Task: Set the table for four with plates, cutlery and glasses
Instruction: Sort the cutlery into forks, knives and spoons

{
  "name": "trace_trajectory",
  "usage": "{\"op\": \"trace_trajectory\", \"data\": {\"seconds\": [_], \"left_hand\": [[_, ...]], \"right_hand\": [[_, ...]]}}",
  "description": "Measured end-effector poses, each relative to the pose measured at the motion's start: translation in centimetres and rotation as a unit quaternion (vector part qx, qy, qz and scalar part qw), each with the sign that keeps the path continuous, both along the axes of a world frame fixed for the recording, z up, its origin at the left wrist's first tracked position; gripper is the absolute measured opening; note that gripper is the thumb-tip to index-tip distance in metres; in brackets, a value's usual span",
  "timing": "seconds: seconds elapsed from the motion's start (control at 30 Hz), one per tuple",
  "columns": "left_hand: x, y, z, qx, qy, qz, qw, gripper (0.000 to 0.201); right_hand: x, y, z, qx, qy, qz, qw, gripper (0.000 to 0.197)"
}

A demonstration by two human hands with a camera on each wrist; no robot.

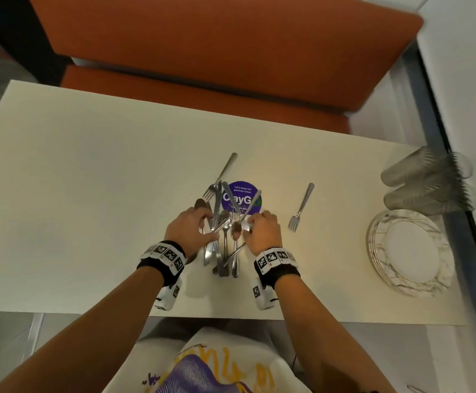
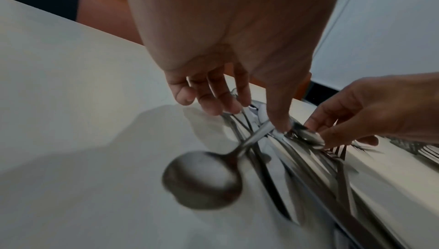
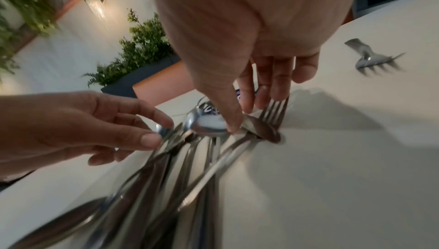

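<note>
A heap of steel spoons, forks and knives [image 1: 222,251] lies at the table's middle, partly over a purple sticker [image 1: 241,196]. My left hand [image 1: 195,226] is on the heap's left side, thumb and fingers pinching the handle of a spoon [image 2: 202,178] whose bowl hangs near my wrist. On the heap's right side, my right hand [image 1: 260,228] pinches the bowl of another spoon [image 2: 311,137], its fingertips beside fork tines [image 3: 273,108]. One fork [image 1: 302,207] lies alone to the right. Stacked marbled plates [image 1: 378,251] and ribbed glasses [image 1: 429,180] sit at the table's right end.
The white table [image 1: 75,194] has bare surface left of the heap and between the heap and the plates. The glasses lie on their sides near the right edge. An orange bench [image 1: 217,52] runs along the far side. The near edge is just under my forearms.
</note>
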State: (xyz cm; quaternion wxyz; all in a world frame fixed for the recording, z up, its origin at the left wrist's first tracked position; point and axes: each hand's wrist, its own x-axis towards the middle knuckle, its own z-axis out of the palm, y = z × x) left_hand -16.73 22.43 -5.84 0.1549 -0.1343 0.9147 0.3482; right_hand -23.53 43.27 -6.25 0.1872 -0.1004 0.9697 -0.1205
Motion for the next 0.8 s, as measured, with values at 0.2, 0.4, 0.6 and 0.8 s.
{"op": "trace_trajectory", "data": {"seconds": [0.2,0.4,0.6,0.8], "left_hand": [[0.6,0.6,-0.8,-0.02,-0.018,0.001,1.0,0.038],[-0.4,1.1,0.8,-0.004,0.052,0.051,0.997,0.026],[-5.0,4.1,3.1,0.023,0.146,0.019,0.989,0.015],[-9.4,9.6,5.1,0.082,0.186,-0.077,0.976,0.025]], "right_hand": [[-0.3,-0.1,-0.1,0.071,-0.006,-0.008,0.997,0.03],[-2.5,1.3,1.6,0.079,-0.021,-0.036,0.996,0.024],[-5.2,5.0,5.3,-0.022,-0.061,-0.107,0.992,0.007],[-7.5,9.4,9.9,-0.168,-0.045,-0.119,0.978,0.008]]}}
